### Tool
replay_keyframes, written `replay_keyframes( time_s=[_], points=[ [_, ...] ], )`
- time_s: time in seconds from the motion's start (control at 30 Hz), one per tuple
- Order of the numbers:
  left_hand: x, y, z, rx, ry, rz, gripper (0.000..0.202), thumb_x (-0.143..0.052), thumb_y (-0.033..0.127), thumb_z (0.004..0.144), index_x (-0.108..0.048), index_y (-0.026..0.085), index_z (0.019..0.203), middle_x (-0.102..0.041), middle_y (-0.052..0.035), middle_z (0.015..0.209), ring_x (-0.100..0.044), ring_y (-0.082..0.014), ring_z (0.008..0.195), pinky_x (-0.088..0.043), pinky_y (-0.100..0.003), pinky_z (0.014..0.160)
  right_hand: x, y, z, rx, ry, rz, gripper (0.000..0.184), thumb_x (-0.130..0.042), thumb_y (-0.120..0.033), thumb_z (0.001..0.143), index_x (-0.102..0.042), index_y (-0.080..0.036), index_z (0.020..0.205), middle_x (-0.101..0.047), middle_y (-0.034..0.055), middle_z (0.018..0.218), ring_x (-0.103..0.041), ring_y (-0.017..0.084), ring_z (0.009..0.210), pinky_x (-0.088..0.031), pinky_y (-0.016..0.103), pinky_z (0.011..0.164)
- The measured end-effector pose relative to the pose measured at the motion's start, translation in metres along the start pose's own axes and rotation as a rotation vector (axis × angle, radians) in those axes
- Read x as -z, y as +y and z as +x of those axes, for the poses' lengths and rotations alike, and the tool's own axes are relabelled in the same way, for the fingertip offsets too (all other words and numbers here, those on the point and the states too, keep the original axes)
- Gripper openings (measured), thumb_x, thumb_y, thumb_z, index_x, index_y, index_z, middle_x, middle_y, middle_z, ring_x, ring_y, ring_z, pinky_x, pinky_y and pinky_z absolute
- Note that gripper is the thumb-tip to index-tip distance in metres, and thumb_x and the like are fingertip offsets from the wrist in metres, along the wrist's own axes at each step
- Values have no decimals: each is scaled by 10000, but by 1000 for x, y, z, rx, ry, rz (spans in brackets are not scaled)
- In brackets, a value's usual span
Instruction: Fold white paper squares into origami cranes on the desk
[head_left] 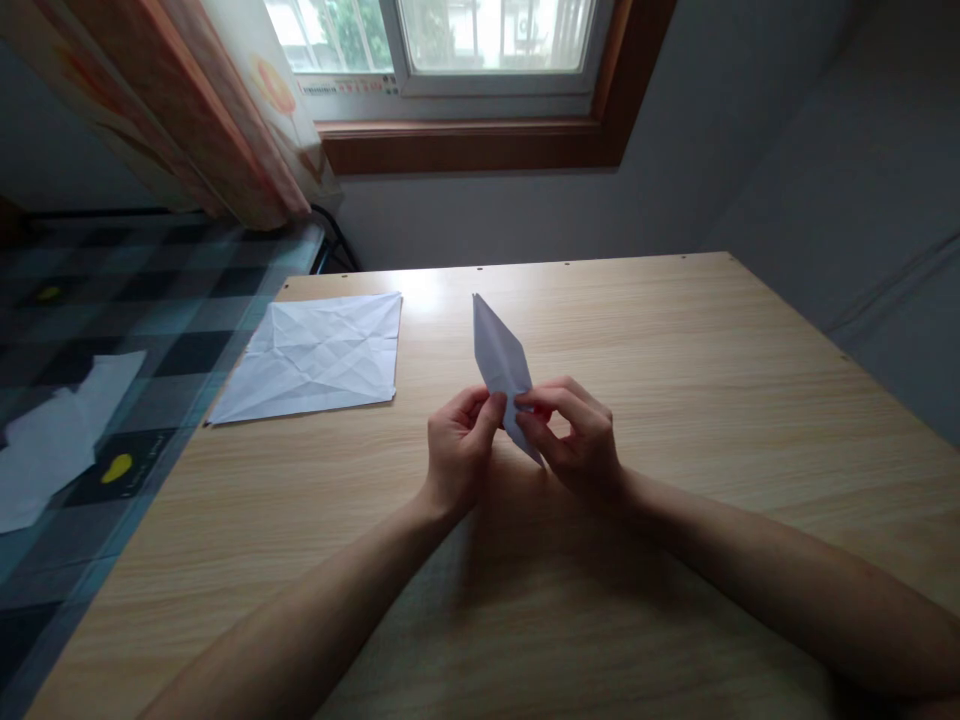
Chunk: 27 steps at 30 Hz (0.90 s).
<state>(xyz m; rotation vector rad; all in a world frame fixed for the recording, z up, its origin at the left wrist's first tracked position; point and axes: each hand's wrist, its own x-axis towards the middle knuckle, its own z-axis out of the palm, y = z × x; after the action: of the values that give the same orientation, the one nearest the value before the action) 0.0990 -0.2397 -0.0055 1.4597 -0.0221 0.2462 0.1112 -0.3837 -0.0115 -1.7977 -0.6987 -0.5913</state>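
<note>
A piece of folded white paper [501,347], narrow and pointed at both ends, is held above the middle of the table. My left hand [463,438] is closed on its left edge, with the thumb lying on the near face. On the other side my right hand [576,432] pinches the paper's right edge between thumb and fingertips. The paper's lower point shows between the hands, and the fingers behind it are partly hidden.
Left of my hands, a creased white sheet [322,355] lies flat on the wooden table [712,400]. Beyond the table's left edge, more white paper [56,440] rests on a checked cloth [150,300]. A window [495,40] and a curtain [202,110] are at the back.
</note>
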Motion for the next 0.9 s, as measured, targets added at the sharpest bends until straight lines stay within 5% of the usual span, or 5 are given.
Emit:
replay_keyframes(
  time_s=[0.17,0.37,0.63,0.9],
  points=[
    [2,-2,1,26,-1,-9,283,-689,418,804,-675,137,785,-656,-6,658,-586,-126,595,-469,-233,581,-5,6,-2,-193,101,155,335,-656,-181,817,-518,-243,1117,-612,-24,814,-589,134,674,-516,294,636],
    [1,-3,2,45,-114,-172,231,-740,339,768,-653,140,847,-688,-32,752,-628,-143,671,-516,-256,656,1,1,5,-163,13,74,64,-648,-210,845,-664,-208,907,-618,13,828,-570,140,705,-504,286,633],
    [-1,-6,3,77,-77,-264,263,-805,281,684,-663,144,857,-734,-55,846,-680,-184,771,-548,-304,747,2,-1,4,-102,-4,11,152,-575,-225,902,-722,-211,940,-652,44,838,-612,175,782,-516,309,668],
    [1,-5,3,111,-67,-160,280,-771,382,716,-734,126,823,-744,-70,803,-686,-209,767,-543,-319,745,2,0,6,-335,52,59,121,-678,-291,826,-641,-194,764,-615,-7,681,-542,128,605,-464,265,578]
  ],
)
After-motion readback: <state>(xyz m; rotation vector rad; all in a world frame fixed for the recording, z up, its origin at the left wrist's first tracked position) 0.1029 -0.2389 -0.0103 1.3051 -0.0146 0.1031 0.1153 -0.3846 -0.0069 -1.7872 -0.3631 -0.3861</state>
